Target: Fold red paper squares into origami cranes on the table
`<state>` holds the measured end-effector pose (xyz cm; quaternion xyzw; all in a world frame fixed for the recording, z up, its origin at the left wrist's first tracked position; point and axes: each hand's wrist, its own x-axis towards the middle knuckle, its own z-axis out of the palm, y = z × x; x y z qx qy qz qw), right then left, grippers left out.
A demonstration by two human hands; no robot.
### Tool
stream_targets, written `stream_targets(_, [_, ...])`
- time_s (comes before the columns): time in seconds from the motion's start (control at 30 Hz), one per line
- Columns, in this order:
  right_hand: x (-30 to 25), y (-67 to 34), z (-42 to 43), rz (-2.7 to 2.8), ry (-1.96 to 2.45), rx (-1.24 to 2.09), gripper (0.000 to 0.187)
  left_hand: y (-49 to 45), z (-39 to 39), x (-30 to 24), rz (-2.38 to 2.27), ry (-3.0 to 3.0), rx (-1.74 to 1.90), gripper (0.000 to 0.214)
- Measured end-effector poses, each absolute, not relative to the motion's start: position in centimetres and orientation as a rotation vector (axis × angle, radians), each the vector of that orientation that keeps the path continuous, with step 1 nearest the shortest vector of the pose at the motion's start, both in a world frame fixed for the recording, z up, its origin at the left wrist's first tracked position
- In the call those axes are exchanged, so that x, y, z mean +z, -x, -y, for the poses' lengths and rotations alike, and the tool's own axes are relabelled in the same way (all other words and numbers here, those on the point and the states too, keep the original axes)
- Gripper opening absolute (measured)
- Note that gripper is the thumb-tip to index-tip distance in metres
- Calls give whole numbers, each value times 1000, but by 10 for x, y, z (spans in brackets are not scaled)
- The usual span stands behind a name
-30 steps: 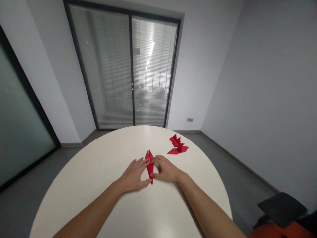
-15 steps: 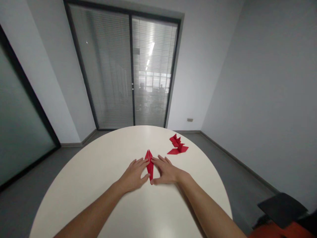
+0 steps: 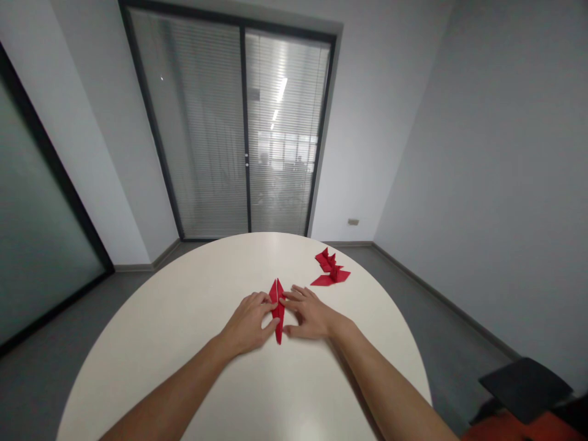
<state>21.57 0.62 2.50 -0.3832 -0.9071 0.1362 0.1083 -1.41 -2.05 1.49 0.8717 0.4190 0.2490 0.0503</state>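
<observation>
A long, narrow folded red origami paper (image 3: pixel 278 312) lies on the white table, pointed at both ends, with a split down the middle of its far half. My left hand (image 3: pixel 248 321) is at its left edge, fingers bent, with index finger and thumb pressing on the paper. From the other side my right hand (image 3: pixel 313 315) reaches in with spread fingers. Its index fingertip touches the paper's right edge, while the thumb is just off the lower part. Beyond the right hand are several finished red origami pieces (image 3: pixel 333 275), grouped together.
The round white table (image 3: pixel 193 306) has its curved far edge before a glass partition with blinds (image 3: pixel 206 135). A black and orange-red chair (image 3: pixel 526 389) stands at the lower right, off the table. Grey walls surround the space.
My right thumb has moved off the paper's near tip to the right. My left fingers have bent more and drawn slightly nearer. The near tip has shifted slightly left.
</observation>
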Motion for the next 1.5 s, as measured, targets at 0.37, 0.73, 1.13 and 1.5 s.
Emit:
stream_targets(0.37, [30,-212,-12,2581,811,130,15,18,15,10,-1128,-2664,815,32])
stream_targets(0.73, [32,-211,-7,2529,905,110,6,17,14,13,-1090,-2756,710,30])
stream_targets(1.13, [30,-207,-4,2598,988,85,25,16,13,17,-1201,-2746,708,27])
stream_targets(1.5, [33,-206,-3,2629,999,52,29,17,13,18,-1290,-2743,670,23])
